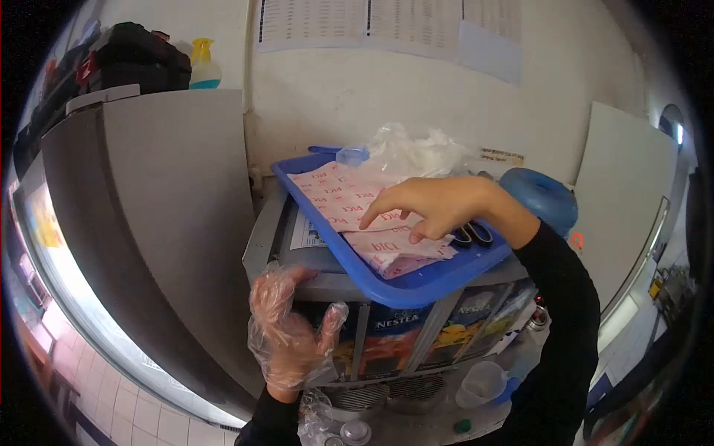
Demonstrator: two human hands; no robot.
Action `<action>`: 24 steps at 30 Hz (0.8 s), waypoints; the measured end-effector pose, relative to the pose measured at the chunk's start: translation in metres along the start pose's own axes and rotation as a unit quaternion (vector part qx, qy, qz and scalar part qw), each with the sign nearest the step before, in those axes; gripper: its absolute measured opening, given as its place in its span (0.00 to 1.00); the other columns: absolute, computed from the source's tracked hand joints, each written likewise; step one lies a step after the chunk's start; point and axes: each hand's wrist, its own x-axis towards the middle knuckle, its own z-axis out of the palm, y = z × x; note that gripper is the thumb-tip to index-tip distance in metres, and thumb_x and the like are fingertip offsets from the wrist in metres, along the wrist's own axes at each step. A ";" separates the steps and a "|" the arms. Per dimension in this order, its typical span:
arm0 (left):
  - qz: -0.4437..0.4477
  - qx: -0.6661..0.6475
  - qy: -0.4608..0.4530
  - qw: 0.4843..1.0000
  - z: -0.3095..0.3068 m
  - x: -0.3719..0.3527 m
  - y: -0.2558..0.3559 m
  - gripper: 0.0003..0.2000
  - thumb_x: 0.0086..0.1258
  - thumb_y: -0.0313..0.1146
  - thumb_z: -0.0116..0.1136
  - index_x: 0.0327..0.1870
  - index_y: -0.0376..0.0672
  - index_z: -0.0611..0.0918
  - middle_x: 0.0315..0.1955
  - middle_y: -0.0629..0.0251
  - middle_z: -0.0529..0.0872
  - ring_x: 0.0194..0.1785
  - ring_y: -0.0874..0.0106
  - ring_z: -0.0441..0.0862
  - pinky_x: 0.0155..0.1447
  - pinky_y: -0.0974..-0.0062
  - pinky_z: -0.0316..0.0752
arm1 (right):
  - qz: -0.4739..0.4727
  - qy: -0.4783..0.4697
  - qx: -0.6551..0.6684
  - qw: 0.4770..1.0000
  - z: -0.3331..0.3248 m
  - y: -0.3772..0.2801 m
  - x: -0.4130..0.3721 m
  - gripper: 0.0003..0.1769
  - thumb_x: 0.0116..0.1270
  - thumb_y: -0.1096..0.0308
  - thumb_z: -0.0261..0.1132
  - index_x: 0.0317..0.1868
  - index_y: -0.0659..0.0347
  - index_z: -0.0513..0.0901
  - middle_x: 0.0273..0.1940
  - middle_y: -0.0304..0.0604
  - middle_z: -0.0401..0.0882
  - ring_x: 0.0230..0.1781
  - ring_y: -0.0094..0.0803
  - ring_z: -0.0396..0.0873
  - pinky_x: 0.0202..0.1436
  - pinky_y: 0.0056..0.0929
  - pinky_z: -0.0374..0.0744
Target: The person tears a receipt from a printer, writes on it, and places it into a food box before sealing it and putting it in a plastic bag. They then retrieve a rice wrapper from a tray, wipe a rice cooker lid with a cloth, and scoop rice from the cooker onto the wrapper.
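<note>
My right hand [435, 208], bare, is over a blue tray [372, 286]. Its fingers are bent and apart, with fingertips right at the sheets of white paper with red print [331, 195] in the tray. Black scissor handles [474, 235] show beside the wrist, the rest hidden. A clear plastic glove [271, 301] covers my left hand [294, 338], which is open with thumb and fingers spread. That hand is in front of the left end of the drink dispenser [398, 331], below the tray, and holds nothing. Crumpled clear plastic bags [413, 152] lie at the tray's back.
Behind the tray on the right lies a large blue water bottle [539, 197]. A tall grey cabinet [175, 223] stands on the left, bearing a black case [137, 59] and a spray bottle [204, 65]. Below the dispenser are a clear plastic jug [482, 383] and a green cap [462, 426].
</note>
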 end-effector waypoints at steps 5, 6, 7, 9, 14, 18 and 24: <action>-0.025 0.046 -0.064 0.997 -0.005 0.007 0.003 0.24 0.62 0.50 0.63 0.48 0.37 0.75 0.43 0.58 0.81 0.50 0.59 0.74 0.57 0.60 0.68 | -0.002 -0.005 -0.019 1.000 0.007 0.035 0.027 0.23 0.56 0.72 0.70 0.54 0.64 0.78 0.52 0.51 0.80 0.52 0.40 0.80 0.52 0.35 0.81; -0.022 0.046 -0.061 0.997 -0.005 0.007 0.002 0.25 0.62 0.50 0.63 0.48 0.37 0.76 0.43 0.58 0.81 0.50 0.59 0.74 0.57 0.60 0.68 | -0.003 0.009 -0.029 1.000 0.009 0.035 0.028 0.21 0.57 0.70 0.71 0.51 0.64 0.79 0.50 0.50 0.81 0.50 0.39 0.81 0.49 0.34 0.82; -0.019 0.046 -0.057 0.997 -0.005 0.005 0.001 0.25 0.62 0.51 0.63 0.48 0.37 0.76 0.43 0.58 0.81 0.49 0.59 0.74 0.57 0.60 0.68 | -0.004 0.025 -0.040 0.999 0.010 0.035 0.030 0.19 0.57 0.68 0.71 0.48 0.65 0.80 0.49 0.50 0.82 0.49 0.38 0.82 0.47 0.34 0.82; -0.006 0.032 -0.039 0.999 -0.003 0.003 -0.002 0.26 0.60 0.49 0.66 0.52 0.43 0.73 0.44 0.59 0.81 0.49 0.60 0.76 0.58 0.58 0.66 | -0.019 0.048 -0.036 0.998 0.010 0.039 0.031 0.14 0.58 0.68 0.69 0.42 0.66 0.81 0.43 0.48 0.83 0.44 0.37 0.83 0.44 0.33 0.83; 0.011 0.021 -0.011 1.000 0.001 0.000 -0.001 0.33 0.57 0.44 0.70 0.62 0.53 0.66 0.45 0.62 0.82 0.48 0.63 0.77 0.60 0.56 0.62 | -0.077 0.119 -0.068 0.988 0.019 0.047 0.030 0.07 0.59 0.70 0.65 0.35 0.66 0.82 0.33 0.47 0.84 0.35 0.35 0.84 0.38 0.31 0.82; -0.031 0.036 -0.048 0.998 -0.004 0.004 0.005 0.30 0.56 0.43 0.70 0.59 0.49 0.69 0.45 0.61 0.82 0.49 0.62 0.77 0.60 0.57 0.63 | -0.064 0.187 -0.091 0.976 0.020 0.040 0.026 0.05 0.57 0.72 0.65 0.31 0.66 0.79 0.27 0.46 0.83 0.31 0.33 0.84 0.35 0.28 0.81; -0.048 0.012 -0.058 0.997 -0.006 0.006 0.008 0.26 0.56 0.42 0.70 0.54 0.46 0.72 0.44 0.60 0.82 0.49 0.60 0.77 0.60 0.56 0.64 | -0.062 0.247 -0.016 0.967 0.014 0.045 0.029 0.09 0.49 0.77 0.70 0.28 0.65 0.76 0.22 0.45 0.81 0.25 0.31 0.81 0.32 0.27 0.78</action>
